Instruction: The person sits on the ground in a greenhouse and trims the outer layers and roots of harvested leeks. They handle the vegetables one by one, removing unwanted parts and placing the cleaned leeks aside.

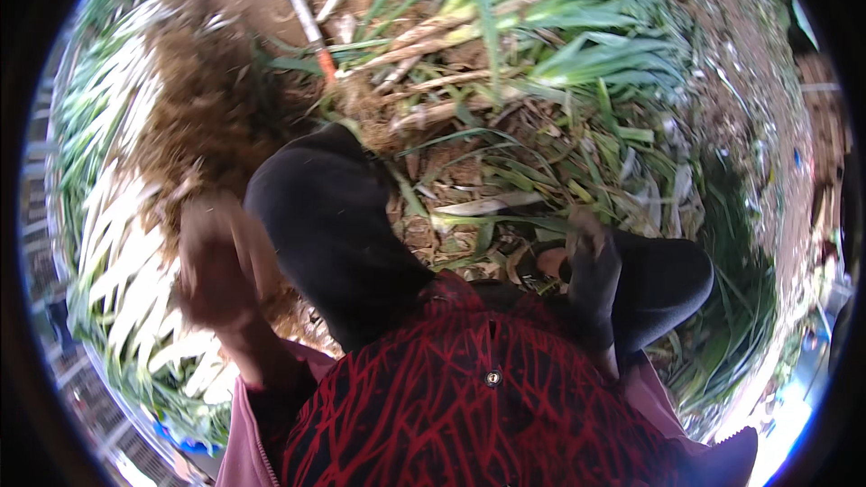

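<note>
My left hand [220,260] is blurred, beside the brown root ends [196,101] of a big pile of leeks or large green onions [108,230]. Whether its fingers hold any of them cannot be made out. My right hand [594,270], which looks greyish as if gloved, hangs by my right knee, above loose leaf trimmings [534,176]. Its fingers are curled, and their grip is unclear. Ahead of my left knee [318,196] lies a slim tool, seemingly a knife [310,27], with a pale blade and an orange handle.
More long-leaved stalks [602,54] lie at the upper right, with dry stems and peeled leaves around them. Bare soil [264,7] shows at the top. Beyond the pile on the left are crate-like grids [40,216]. A littered dirt strip [764,95] runs along the right.
</note>
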### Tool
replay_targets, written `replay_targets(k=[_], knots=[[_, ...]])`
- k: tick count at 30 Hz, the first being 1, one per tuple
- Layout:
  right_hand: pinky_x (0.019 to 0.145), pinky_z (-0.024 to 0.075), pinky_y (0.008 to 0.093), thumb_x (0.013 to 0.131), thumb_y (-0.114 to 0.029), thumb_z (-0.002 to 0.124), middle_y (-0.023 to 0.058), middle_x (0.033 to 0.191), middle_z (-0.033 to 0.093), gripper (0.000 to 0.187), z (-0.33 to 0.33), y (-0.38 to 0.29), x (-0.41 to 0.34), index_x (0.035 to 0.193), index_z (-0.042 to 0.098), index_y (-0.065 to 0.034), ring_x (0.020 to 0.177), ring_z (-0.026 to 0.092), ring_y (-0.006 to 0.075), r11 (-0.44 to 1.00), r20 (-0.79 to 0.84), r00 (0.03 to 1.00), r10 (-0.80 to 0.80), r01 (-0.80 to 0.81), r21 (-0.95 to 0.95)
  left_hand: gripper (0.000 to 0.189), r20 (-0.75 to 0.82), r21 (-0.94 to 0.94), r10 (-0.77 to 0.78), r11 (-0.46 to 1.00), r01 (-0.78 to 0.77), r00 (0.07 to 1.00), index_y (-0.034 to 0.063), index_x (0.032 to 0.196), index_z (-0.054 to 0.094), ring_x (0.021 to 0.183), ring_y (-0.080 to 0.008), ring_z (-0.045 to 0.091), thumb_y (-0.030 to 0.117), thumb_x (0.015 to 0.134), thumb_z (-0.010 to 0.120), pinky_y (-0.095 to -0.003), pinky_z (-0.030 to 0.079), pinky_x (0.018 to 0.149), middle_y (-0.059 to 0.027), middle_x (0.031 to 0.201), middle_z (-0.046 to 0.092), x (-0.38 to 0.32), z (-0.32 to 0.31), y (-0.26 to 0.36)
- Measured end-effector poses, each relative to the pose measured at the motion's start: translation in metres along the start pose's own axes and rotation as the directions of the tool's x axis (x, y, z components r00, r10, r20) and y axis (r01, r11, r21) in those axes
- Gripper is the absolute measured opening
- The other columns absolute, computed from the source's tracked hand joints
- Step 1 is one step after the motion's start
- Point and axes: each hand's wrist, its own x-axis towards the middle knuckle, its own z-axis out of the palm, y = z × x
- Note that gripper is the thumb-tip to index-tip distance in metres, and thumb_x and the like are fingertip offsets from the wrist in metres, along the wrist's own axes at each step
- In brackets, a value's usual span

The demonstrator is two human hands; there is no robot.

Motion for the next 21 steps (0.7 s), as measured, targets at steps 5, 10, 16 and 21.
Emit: replay_targets(k=[5,10,16,21], knots=[[0.081,0.0486,0.0327,0.086,-0.007,0.055,0.0157,0.105,0.062,0.021,-0.041,-0.044,-0.013,0.104,0.061,-0.0002,0.094,0.062,0.025,0.978,0.218,0.976,0.006,0.039,-0.204,0.034,0.885,-0.398,0.185,0.778,0.487,0.427,0.0094,0.097,0.07,0.043,-0.0036,0.048,0.039,0.094,0.053,-0.0174,0.03,0.036,-0.0011,0.062,0.059,0.04,0.037,-0.019],[0.07,0.048,0.0352,0.085,-0.008,0.056,0.0158,0.094,0.063,0.022,-0.024,-0.03,0.08,0.106,0.059,-0.0024,0.082,0.063,0.0259,0.988,0.433,0.899,-0.059,0.113,-0.101,0.038,0.819,-0.468,0.025,0.608,0.641,0.574,-0.0057,0.1,0.059,0.05,-0.0269,0.06,0.031,0.092,0.059,-0.0337,0.047,0.042,-0.0226,0.068,0.062,0.062,0.051,-0.046],[0.065,0.0474,0.0285,0.086,-0.003,0.051,0.0055,0.082,0.064,0.017,0.111,0.092,0.144,0.101,0.06,-0.0018,0.071,0.058,0.0128,0.897,0.127,0.991,0.047,-0.098,0.431,0.024,0.618,-0.49,-0.346,0.532,0.69,0.706,-0.0063,0.093,0.058,0.04,-0.0261,0.054,0.016,0.087,0.065,-0.0319,0.041,0.035,-0.0215,0.062,0.06,0.08,0.069,-0.085],[0.055,0.0468,0.0289,0.094,-0.029,0.052,0.0019,0.066,0.057,0.022,0.139,0.175,0.189,0.09,0.062,-0.0099,0.059,0.054,0.011,0.832,0.117,0.982,0.149,-0.189,0.521,0.022,0.539,-0.301,-0.479,0.659,0.69,0.693,-0.0098,0.093,0.058,0.039,-0.026,0.053,0.008,0.084,0.068,-0.0321,0.039,0.033,-0.0217,0.061,0.06,0.114,0.081,-0.088]])
